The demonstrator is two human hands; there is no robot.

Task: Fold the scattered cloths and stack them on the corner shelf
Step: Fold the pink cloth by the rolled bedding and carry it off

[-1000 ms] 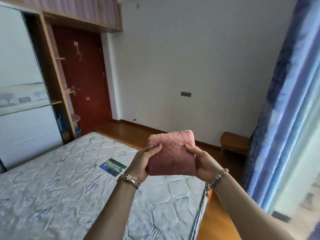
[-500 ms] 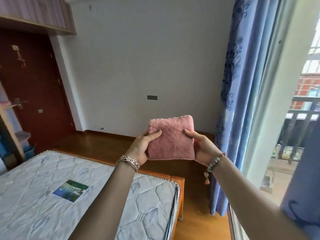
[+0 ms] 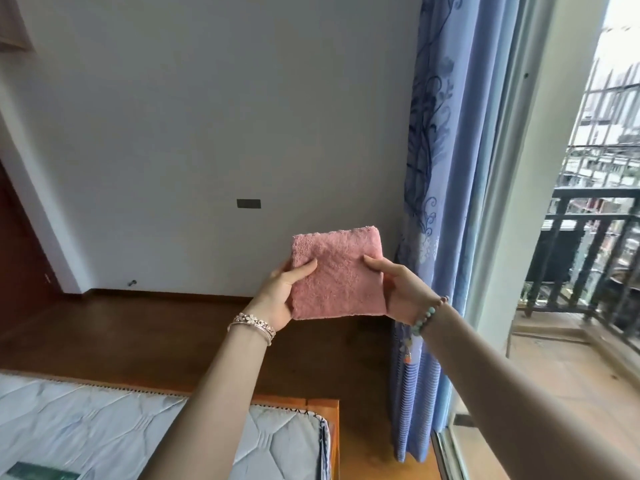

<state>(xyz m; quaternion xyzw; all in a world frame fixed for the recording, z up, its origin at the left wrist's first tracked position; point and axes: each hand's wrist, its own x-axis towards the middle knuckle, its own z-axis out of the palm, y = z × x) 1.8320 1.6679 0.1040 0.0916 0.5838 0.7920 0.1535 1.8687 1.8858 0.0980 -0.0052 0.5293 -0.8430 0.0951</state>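
Cloth (image 3: 337,273) is folded to a thick pink square, held up in the air in front of me, at about chest height, over the floor (image 3: 173,341) past the foot of the bed (image 3: 330,441).

Left hand (image 3: 282,296) grips its left edge, thumb on the near face, other fingers behind, can't see them. Right hand (image 3: 398,289) does the same on the right edge, thumb pressed onto the face. Both clamped on the cloth, and it sits flat and upright between them.

What changed: a sec ago I was looking at the wardrobe w/ the shelves and the door, mattress (image 3: 138,431) filling the low half of view. Half a sec ago that had slid left. Now the view has swung right: only a sliver of the door at far left, blank wall (image 3: 207,116) ahead, curtain (image 3: 436,202) and balcony rail (image 3: 588,220) on the right. Bed shrunk to the bottom-left corner. Grip and cloth look the same throughout; the fold hasn't shifted.

What it means: fold on this one looks done, so I'm in the carry step. But no shelf in view now. Shelves I saw were by the wardrobe, and I've turned away from them. Either the target shelf is further round to the right, or I must turn back. Can't tell from here.

Risk is low, though the thick fold could spring open if my thumbs loosen.
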